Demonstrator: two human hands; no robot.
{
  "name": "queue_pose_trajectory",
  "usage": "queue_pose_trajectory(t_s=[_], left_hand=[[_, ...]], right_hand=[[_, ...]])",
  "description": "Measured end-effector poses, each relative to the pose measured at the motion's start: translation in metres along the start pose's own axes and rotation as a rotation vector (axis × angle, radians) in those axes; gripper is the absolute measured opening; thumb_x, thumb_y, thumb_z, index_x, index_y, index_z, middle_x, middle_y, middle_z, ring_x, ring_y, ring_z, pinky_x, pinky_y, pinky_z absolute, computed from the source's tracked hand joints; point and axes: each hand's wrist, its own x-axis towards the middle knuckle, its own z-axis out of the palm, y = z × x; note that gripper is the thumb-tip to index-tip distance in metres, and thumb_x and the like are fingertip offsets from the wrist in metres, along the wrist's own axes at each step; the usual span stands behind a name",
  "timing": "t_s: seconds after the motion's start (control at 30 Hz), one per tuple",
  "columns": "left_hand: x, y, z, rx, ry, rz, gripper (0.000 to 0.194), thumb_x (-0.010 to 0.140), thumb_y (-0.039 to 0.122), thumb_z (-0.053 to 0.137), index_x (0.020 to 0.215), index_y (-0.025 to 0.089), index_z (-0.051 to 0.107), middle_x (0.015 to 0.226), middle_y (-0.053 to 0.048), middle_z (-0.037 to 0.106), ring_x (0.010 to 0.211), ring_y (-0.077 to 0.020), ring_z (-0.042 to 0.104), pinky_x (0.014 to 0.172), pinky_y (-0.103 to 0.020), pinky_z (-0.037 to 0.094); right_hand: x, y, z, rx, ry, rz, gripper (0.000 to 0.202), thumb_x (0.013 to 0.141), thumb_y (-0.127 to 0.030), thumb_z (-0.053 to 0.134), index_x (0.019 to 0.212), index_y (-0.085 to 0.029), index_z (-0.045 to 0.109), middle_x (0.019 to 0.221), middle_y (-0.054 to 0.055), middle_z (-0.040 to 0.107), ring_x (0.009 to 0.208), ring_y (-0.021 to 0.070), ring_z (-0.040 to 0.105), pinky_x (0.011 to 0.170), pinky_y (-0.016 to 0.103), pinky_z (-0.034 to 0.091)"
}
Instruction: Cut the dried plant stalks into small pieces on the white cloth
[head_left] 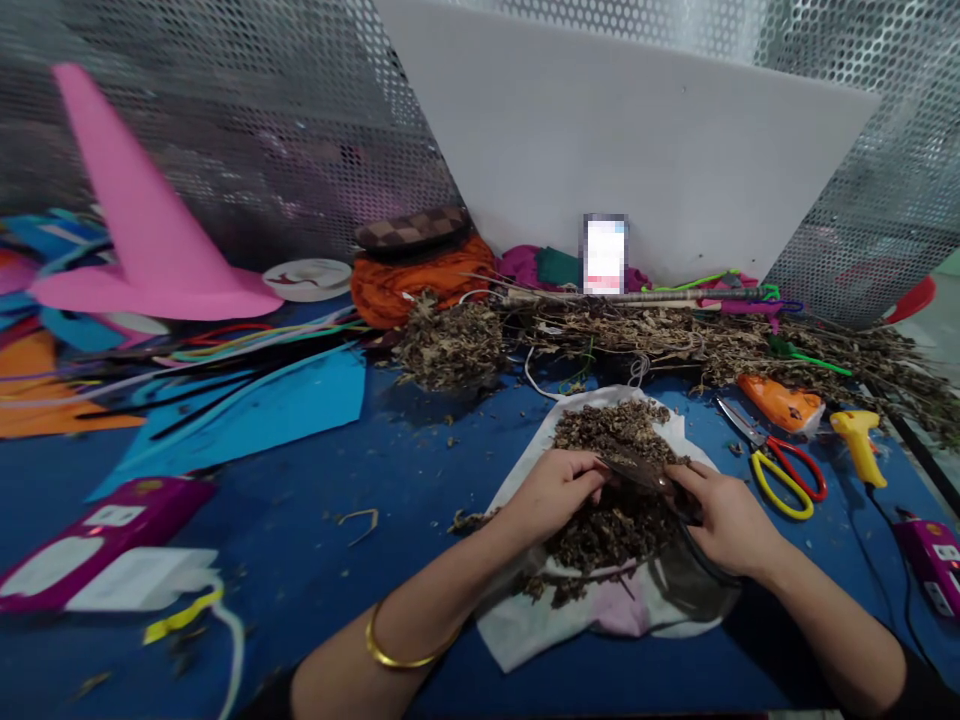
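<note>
Head view: I see the right hand (724, 515) gripping dark scissors (636, 470) over a pile of dry brown bits (611, 535). The left hand (566, 490) has its fingers bent in by the blade; I can't tell if they pinch anything. The pile sits on a white cloth (501, 635) on the blue table (300, 530). Red and yellow scissors (763, 444) lie near the right hand.

Forward, downward view from head height

Held scissors (637, 472): metal blades. Dried leaves (600, 428): rough, matt. White cloth (510, 640): matt. Bangle (373, 640): glossy, smooth metal. Glue gun (859, 440): smooth plastic. Pointed hat (146, 220): smooth, matt.
</note>
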Motion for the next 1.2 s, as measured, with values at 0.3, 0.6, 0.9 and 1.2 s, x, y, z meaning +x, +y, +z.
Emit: queue_pose_trajectory(t_s=[0.3, 0.6, 0.9, 1.2], left_hand=[[0.0004, 0.0029, -0.0012, -0.173, -0.06, -0.179, 0.024, 0.07, 0.031, 0.051, 0.075, 0.011, 0.064, 0.049, 0.004, 0.047, 0.039, -0.0046, 0.029, 0.041, -0.019, 0.018], [0.0025, -0.0013, 0.0016, -0.135, -0.085, -0.172, 0.022, 0.071, 0.028, 0.049, 0.072, 0.011, 0.063, 0.05, 0.003, 0.049, 0.04, -0.0043, 0.03, 0.039, -0.018, 0.019], [0.0041, -0.0033, 0.002, -0.198, -0.099, -0.179, 0.02, 0.07, 0.024, 0.05, 0.073, 0.01, 0.064, 0.048, 0.003, 0.048, 0.037, -0.0037, 0.027, 0.038, -0.019, 0.015], [0.004, -0.0004, 0.0014, -0.178, -0.116, -0.191, 0.023, 0.067, 0.03, 0.053, 0.072, 0.011, 0.064, 0.048, 0.004, 0.048, 0.037, -0.004, 0.028, 0.038, -0.019, 0.016]], right_hand=[[0.0044, 0.0041, 0.0009, 0.016, -0.042, -0.027, 0.042, 0.071, -0.016, 0.05, 0.113, -0.021, 0.049, 0.089, 0.003, 0.056, 0.075, 0.0144, 0.052, 0.063, 0.021, 0.035], [0.0025, 0.0013, 0.0032, -0.119, -0.025, -0.019, 0.044, 0.078, -0.022, 0.046, 0.122, -0.02, 0.043, 0.096, 0.006, 0.055, 0.08, 0.0172, 0.054, 0.065, 0.024, 0.035], [0.0031, 0.0046, 0.0044, -0.121, -0.044, -0.042, 0.047, 0.077, -0.021, 0.048, 0.124, -0.02, 0.041, 0.097, 0.006, 0.055, 0.081, 0.0169, 0.054, 0.066, 0.024, 0.036], [0.0029, 0.0034, 0.0101, -0.147, -0.041, -0.034, 0.046, 0.078, -0.021, 0.047, 0.123, -0.02, 0.039, 0.102, 0.007, 0.054, 0.085, 0.0176, 0.054, 0.069, 0.025, 0.037]])
